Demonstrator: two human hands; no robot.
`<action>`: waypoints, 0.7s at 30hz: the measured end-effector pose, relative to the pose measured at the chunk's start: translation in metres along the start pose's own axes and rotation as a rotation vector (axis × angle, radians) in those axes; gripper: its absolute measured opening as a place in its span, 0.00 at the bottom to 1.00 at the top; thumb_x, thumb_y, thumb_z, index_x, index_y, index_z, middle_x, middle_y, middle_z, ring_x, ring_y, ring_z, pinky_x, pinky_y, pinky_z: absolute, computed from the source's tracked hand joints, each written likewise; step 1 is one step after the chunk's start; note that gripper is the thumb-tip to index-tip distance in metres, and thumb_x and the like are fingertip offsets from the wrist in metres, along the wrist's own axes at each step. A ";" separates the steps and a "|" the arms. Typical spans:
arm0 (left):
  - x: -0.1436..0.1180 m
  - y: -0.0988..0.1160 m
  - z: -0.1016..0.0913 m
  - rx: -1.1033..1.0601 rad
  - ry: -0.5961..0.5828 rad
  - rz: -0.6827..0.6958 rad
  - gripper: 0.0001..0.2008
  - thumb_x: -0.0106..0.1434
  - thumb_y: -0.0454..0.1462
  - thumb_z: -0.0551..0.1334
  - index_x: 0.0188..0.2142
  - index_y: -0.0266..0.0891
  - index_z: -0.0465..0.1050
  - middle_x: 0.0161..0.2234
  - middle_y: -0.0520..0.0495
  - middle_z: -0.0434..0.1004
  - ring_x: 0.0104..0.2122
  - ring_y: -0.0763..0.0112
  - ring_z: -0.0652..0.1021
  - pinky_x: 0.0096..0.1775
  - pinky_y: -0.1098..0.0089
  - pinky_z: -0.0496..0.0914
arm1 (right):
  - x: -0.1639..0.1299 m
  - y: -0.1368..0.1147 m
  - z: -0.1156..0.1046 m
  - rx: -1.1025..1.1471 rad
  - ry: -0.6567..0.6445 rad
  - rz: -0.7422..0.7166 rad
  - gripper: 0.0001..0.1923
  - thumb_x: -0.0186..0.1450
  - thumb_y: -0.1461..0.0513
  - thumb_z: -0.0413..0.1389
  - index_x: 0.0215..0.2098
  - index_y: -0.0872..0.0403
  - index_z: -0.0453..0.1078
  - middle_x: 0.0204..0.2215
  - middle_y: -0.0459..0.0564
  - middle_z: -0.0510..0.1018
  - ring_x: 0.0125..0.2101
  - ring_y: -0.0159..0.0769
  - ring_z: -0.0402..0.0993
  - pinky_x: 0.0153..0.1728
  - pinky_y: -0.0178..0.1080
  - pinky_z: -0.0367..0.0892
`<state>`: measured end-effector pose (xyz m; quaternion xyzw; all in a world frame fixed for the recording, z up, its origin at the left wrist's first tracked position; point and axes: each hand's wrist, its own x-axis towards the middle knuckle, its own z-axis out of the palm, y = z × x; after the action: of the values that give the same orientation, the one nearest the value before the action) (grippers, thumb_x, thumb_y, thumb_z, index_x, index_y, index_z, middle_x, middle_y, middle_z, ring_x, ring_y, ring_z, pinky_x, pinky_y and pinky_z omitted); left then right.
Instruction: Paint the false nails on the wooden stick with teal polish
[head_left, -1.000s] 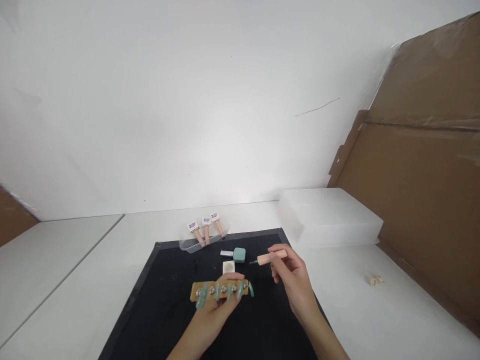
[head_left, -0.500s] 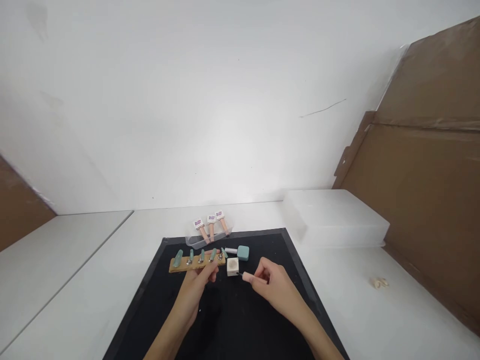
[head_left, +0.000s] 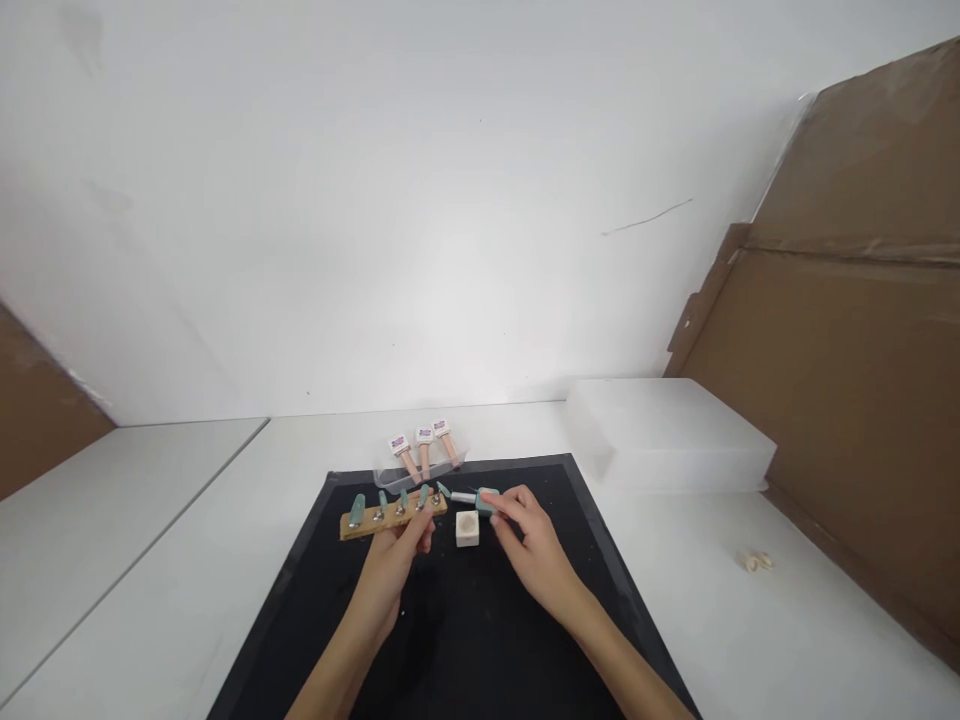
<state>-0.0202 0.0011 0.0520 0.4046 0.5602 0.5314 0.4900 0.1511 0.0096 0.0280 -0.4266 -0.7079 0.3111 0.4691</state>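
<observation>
My left hand (head_left: 397,560) grips the wooden strip (head_left: 390,512) of painted nail tips near the mat's far edge; my right hand (head_left: 529,545) pinches the teal bottle (head_left: 486,499). Next I must place the brush carefully.

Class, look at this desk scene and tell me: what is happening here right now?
A person works over a black mat on a white table. The left hand holds a wooden strip carrying a row of teal nail tips. The right hand reaches to a small teal bottle lying on the mat, fingertips on it. A small cream cube sits between the hands. Behind lie a clear tray of three pink-handled pieces and a white plastic box.
</observation>
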 end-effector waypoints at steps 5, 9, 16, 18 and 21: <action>0.006 -0.007 -0.009 -0.066 0.022 -0.001 0.14 0.49 0.46 0.62 0.24 0.35 0.68 0.20 0.54 0.64 0.22 0.76 0.64 0.27 0.72 0.61 | 0.011 0.009 0.024 0.091 -0.117 0.004 0.33 0.48 0.75 0.57 0.50 0.46 0.67 0.35 0.46 0.66 0.36 0.36 0.66 0.43 0.40 0.63; 0.009 -0.010 -0.013 -0.090 0.042 0.009 0.15 0.47 0.46 0.63 0.24 0.36 0.67 0.20 0.54 0.65 0.22 0.76 0.64 0.26 0.73 0.61 | 0.020 0.023 0.031 0.162 0.000 0.076 0.26 0.50 0.72 0.56 0.46 0.48 0.70 0.33 0.47 0.66 0.36 0.37 0.67 0.44 0.42 0.62; 0.003 -0.003 -0.015 -0.094 0.042 0.014 0.14 0.48 0.45 0.63 0.20 0.36 0.67 0.19 0.53 0.64 0.21 0.76 0.64 0.27 0.72 0.61 | 0.021 0.022 0.005 0.366 0.183 0.335 0.22 0.54 0.59 0.59 0.46 0.56 0.68 0.45 0.58 0.72 0.39 0.45 0.72 0.38 0.46 0.69; 0.002 -0.003 -0.015 -0.090 0.032 0.009 0.14 0.49 0.45 0.62 0.20 0.36 0.66 0.20 0.53 0.64 0.22 0.76 0.64 0.27 0.72 0.60 | 0.017 0.015 -0.002 0.426 0.185 0.395 0.22 0.55 0.57 0.58 0.47 0.57 0.68 0.44 0.59 0.74 0.40 0.45 0.73 0.38 0.46 0.70; 0.002 -0.004 -0.014 -0.084 0.019 0.004 0.14 0.48 0.46 0.62 0.20 0.37 0.65 0.20 0.54 0.63 0.22 0.76 0.64 0.27 0.72 0.60 | 0.011 0.005 -0.010 0.520 0.174 0.473 0.21 0.57 0.56 0.57 0.46 0.58 0.68 0.39 0.58 0.77 0.37 0.43 0.75 0.37 0.44 0.71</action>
<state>-0.0345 -0.0003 0.0469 0.3797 0.5410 0.5592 0.5004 0.1595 0.0221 0.0316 -0.4698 -0.4445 0.5431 0.5355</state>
